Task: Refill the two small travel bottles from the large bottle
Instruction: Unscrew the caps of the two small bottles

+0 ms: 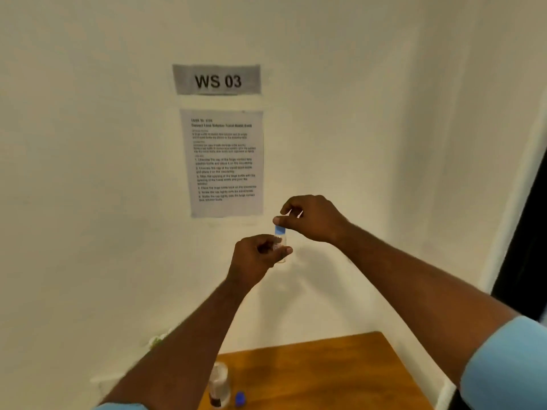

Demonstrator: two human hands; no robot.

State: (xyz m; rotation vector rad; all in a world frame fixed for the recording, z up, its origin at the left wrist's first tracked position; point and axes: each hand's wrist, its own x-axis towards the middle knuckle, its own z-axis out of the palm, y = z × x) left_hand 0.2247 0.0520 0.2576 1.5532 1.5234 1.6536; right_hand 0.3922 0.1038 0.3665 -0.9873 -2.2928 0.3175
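Up in the air, the left hand [257, 255] pinches a small clear plastic bottle [280, 247]; the right hand [313, 218] pinches its blue cap [279, 229].

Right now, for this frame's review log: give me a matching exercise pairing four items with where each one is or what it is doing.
Items:
1. left hand
2. right hand
3. dark blue cap
4. WS 03 sign

Places or states:
A. lying on the wooden table
B. pinching the light blue cap of the small travel bottle
C. fixed to the wall above the instruction sheet
D. gripping the small travel bottle's clear body

Pairs: 1-D, 2-B, 3-A, 4-C
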